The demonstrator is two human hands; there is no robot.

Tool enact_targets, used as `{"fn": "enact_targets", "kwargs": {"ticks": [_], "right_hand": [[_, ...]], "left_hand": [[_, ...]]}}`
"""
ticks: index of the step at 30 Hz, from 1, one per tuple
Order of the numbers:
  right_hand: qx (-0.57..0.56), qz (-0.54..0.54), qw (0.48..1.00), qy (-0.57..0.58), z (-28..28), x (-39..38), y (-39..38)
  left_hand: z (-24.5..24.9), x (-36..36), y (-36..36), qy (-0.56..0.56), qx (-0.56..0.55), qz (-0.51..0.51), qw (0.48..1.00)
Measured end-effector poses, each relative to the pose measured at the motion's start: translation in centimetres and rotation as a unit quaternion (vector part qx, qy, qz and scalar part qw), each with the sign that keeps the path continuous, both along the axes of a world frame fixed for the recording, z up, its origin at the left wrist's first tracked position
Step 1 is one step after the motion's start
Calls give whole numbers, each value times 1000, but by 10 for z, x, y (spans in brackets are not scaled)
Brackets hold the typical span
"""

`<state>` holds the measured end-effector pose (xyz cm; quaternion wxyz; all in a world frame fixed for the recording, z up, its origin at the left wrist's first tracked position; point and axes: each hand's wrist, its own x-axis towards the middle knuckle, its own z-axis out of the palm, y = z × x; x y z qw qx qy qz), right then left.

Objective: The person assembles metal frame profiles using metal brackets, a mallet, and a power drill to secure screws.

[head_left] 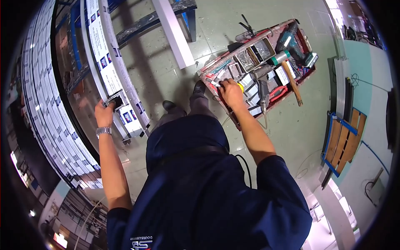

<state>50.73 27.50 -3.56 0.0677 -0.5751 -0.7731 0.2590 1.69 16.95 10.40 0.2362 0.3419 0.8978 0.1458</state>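
Observation:
My left hand [104,113] is at the near end of a long aluminium profile [92,66] covered in printed protective film. Its fingers close around a small metal piece [111,99] beside a dark cut-out [119,101]; what exactly the piece is, I cannot make out. My right hand [231,94] reaches down into the left end of a worn red tool box [309,77], fingers bent and pinched together. Whatever lies between those fingertips is hidden. Right beside them shows a yellow object [241,87], partly covered by the hand.
The box holds a cordless drill [291,43], a hammer [292,83], red-handled pliers [278,93] and a tray of screws [248,59]. A white profile [175,35] rests on a blue-legged stand [191,25]. Film-wrapped profiles [41,104] are stacked at left; wooden slats [343,139] stand right.

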Motion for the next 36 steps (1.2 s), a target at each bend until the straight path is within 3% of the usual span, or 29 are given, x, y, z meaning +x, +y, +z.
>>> {"fn": "enact_targets", "kwargs": {"ticks": [4, 7, 9, 10, 11, 13, 14, 16, 17, 19, 21, 22, 25, 27, 36], "right_hand": [[13, 41, 994, -98, -34, -16, 0], [-8, 59, 994, -87, -39, -11, 3], [-55, 51, 994, -77, -19, -9, 5], [-84, 20, 996, -25, -4, -6, 6], [-139, -24, 989, -48, 10, -3, 6], [-174, -21, 984, 11, 13, 16, 2], [-244, -64, 965, 69, 28, 12, -1], [-320, -105, 932, 136, 74, -11, -3], [-312, -90, 935, 145, 93, -25, -5], [-273, -56, 948, 153, 144, -72, -9], [-236, -19, 960, 152, 196, -128, -14], [-188, 43, 973, 125, 218, -155, -15], [-54, 231, 967, 90, 261, -234, -13], [-1, 336, 940, 64, 261, -270, -4], [2, 456, 879, -140, 254, -334, 20]], "left_hand": [[7, 6, 4, 15, -17, -4, 1000], [7, 7, 4, 49, -20, -23, 998], [8, 6, 1, 16, -5, -30, 999], [8, 6, 0, 15, 20, -43, 999], [13, 11, 0, 14, 47, -42, 998], [14, 12, 1, -19, 30, -15, 999], [16, 12, 4, -36, -20, -2, 999], [-1, 11, -6, 4, 40, -12, 999], [-8, 11, -9, 21, 76, -18, 997], [-5, 10, -8, -73, 20, 28, 997], [-25, 12, -11, -54, 101, 12, 993], [-1, 15, -6, -79, 74, 43, 993], [-3, 15, -5, -64, 54, 12, 996], [-1, 15, -6, -89, 64, 18, 994], [4, 12, -10, -130, 112, 7, 985]]}}
